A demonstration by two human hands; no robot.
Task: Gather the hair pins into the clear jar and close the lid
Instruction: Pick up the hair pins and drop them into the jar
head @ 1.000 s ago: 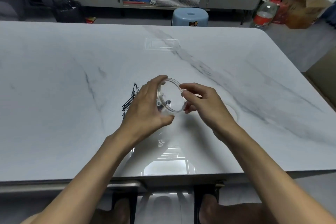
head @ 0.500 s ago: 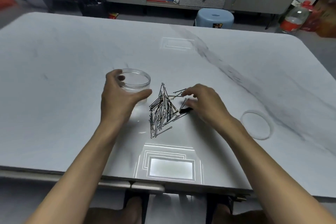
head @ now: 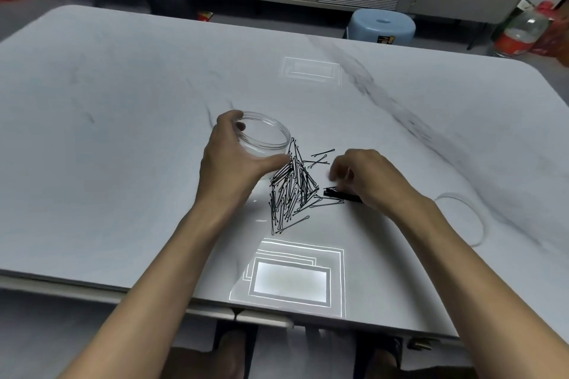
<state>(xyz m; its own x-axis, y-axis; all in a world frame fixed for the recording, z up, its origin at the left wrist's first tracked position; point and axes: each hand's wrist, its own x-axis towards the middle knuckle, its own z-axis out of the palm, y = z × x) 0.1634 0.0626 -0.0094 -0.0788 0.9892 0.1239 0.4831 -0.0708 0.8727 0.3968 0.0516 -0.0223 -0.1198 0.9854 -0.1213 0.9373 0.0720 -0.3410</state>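
Hair pins (head: 292,188) lay in a loose black heap on the pale marbled bench (head: 123,132), and everything else is placed from that heap. In the head view, the clear jar (head: 264,138) stood upright and open-mouthed just beyond and to the left of the heap, its near wall touching or almost touching the topmost pins; it looked empty. The left hand (head: 234,163) was wrapped around the jar's left and near side, thumb hooked over the far rim and the other fingers (head: 274,160) curled across the front wall toward the heap. A few stray pins (head: 321,157) lay just beyond the heap's right edge, apart from the rest. The right hand (head: 366,175) hovered just right of the heap, palm down, its fingers bent and drawn close together; motion blur hid whether they pinched a pin, so that could not be told. A thicker black clip (head: 341,195) lay on the bench under that hand, touching the heap's right fringe. The clear lid (head: 474,215) rested flat well to the right of the heap, partly behind the right forearm.
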